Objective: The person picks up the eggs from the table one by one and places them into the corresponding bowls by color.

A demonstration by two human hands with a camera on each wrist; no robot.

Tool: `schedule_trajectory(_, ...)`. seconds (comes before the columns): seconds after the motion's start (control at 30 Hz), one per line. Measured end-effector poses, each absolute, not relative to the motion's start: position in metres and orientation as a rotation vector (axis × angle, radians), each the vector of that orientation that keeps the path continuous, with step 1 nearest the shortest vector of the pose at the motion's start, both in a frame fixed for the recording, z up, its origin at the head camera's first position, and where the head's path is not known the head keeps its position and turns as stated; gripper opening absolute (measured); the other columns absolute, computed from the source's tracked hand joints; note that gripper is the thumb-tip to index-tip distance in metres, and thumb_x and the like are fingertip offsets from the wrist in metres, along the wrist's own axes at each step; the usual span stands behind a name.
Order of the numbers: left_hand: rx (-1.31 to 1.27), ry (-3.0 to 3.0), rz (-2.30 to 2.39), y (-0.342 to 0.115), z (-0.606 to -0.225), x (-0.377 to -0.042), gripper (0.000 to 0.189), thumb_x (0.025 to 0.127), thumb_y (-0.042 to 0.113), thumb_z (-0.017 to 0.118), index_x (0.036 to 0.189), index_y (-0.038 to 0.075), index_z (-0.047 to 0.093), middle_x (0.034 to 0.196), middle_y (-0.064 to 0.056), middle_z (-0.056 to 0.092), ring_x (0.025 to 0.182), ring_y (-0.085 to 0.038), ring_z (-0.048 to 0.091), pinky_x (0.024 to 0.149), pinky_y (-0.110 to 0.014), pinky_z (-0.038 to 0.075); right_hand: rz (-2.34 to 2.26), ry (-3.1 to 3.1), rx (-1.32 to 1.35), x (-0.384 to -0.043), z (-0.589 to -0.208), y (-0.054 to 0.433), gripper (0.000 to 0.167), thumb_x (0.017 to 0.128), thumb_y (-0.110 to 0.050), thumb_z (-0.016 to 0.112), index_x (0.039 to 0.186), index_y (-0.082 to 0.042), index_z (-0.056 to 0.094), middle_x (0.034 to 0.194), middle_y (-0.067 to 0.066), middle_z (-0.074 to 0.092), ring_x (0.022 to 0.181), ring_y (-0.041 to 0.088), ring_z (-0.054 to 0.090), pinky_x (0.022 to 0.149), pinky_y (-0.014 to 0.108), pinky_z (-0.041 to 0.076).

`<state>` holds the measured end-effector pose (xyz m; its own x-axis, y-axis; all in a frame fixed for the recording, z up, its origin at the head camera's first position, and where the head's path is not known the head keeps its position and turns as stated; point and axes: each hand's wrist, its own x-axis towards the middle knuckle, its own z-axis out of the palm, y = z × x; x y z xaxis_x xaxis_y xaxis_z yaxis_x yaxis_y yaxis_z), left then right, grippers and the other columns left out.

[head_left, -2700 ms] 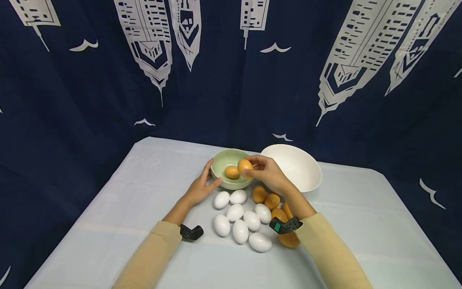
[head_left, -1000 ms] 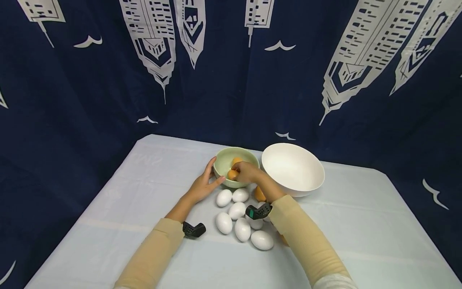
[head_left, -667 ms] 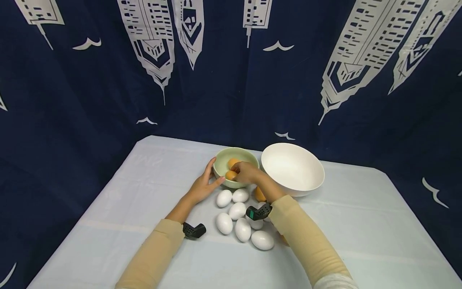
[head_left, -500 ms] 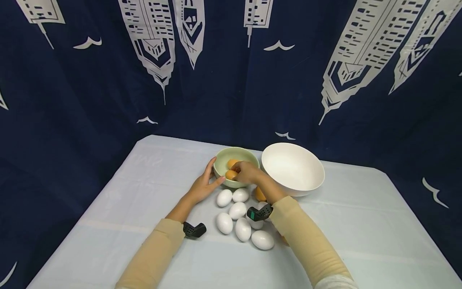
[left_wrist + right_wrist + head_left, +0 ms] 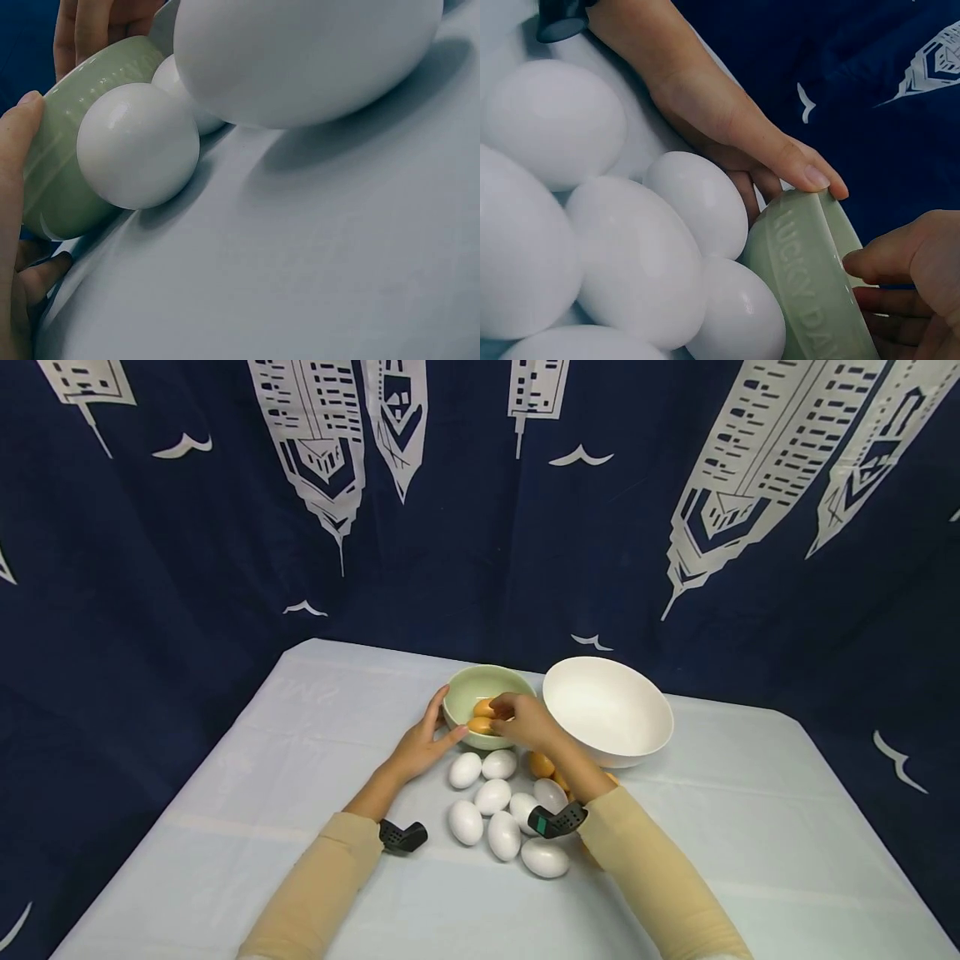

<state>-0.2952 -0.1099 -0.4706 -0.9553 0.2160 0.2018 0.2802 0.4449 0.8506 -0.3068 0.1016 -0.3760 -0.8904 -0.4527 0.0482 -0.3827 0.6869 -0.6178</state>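
Note:
My left hand (image 5: 416, 750) grips the left side of a small green bowl (image 5: 468, 683), its thumb at the rim and its other fingers lower on the wall. Raised lettering shows on the bowl (image 5: 799, 262) in the right wrist view. Two orange-brown eggs (image 5: 481, 726) lie inside. My right hand (image 5: 531, 725) reaches over the bowl's right rim, thumb and fingers parted, fingertips at the eggs' right ends. No egg shows between its fingers in the right wrist view. Several white eggs (image 5: 492, 797) lie in front of the bowl, the closest one (image 5: 139, 146) almost against it.
A large white bowl (image 5: 607, 706) stands right of the green one, near the table's back edge. More orange-brown eggs (image 5: 541, 765) lie beneath my right forearm, partly hidden. A dark blue patterned curtain (image 5: 465, 568) hangs behind the white-covered table (image 5: 300, 718).
My right hand brought a second orange-brown egg into the green bowl and let go of it. It has since drawn back slightly to the right, fingers parting. My left hand stays on the bowl.

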Motion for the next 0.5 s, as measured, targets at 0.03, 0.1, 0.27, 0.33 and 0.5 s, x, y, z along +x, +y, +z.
schedule_trajectory(0.03,-0.451,-2.615,-1.559,-0.11,-0.47,-0.295,0.081,0.095,0.047,0.06,0.157,0.033,0.009,0.154,-0.013,0.035,0.131,-0.03,0.047,0.108,-0.054,0.031,-1.011,2.787,-0.693,-0.304,-0.375,0.103,0.032,0.088,-0.007,0.066,0.117,0.006,0.064,0.112,0.018,0.067,0.104,0.031,0.063,0.092,0.042,0.049)
schedule_trajectory(0.1,-0.449,-2.616,-1.556,-0.11,-0.47,-0.295,0.081,0.095,0.047,0.06,0.157,0.033,0.009,0.154,-0.013,0.035,0.131,-0.03,0.047,0.108,-0.054,0.031,-1.061,2.783,-0.689,-0.299,-0.373,0.106,0.032,0.09,-0.008,0.066,0.118,0.006,0.063,0.113,0.018,0.066,0.104,0.031,0.064,0.091,0.041,0.05)
schedule_trajectory(0.27,-0.448,-2.622,-1.55,-0.11,-0.472,-0.297,0.081,0.095,0.049,0.059,0.156,0.034,0.009,0.154,-0.013,0.035,0.131,-0.03,0.047,0.108,-0.055,0.031,-1.196,2.754,-0.703,-0.287,-0.372,0.113,0.031,0.091,-0.005,0.065,0.119,0.007,0.063,0.115,0.019,0.066,0.104,0.032,0.064,0.089,0.039,0.052)
schedule_trajectory(0.33,-0.446,-2.626,-1.546,-0.11,-0.473,-0.298,0.08,0.095,0.049,0.059,0.156,0.035,0.009,0.154,-0.013,0.035,0.13,-0.03,0.047,0.108,-0.055,0.031,-1.239,2.757,-0.704,-0.282,-0.373,0.116,0.03,0.091,-0.005,0.065,0.119,0.007,0.062,0.115,0.02,0.066,0.104,0.032,0.064,0.089,0.039,0.052)
schedule_trajectory(0.5,-0.44,-2.631,-1.543,-0.109,-0.471,-0.296,0.08,0.095,0.048,0.059,0.156,0.035,0.008,0.155,-0.013,0.033,0.13,-0.03,0.047,0.107,-0.055,0.031,-1.312,2.763,-0.705,-0.272,-0.375,0.125,0.031,0.092,-0.005,0.063,0.12,0.007,0.061,0.114,0.022,0.065,0.105,0.032,0.063,0.091,0.041,0.051)
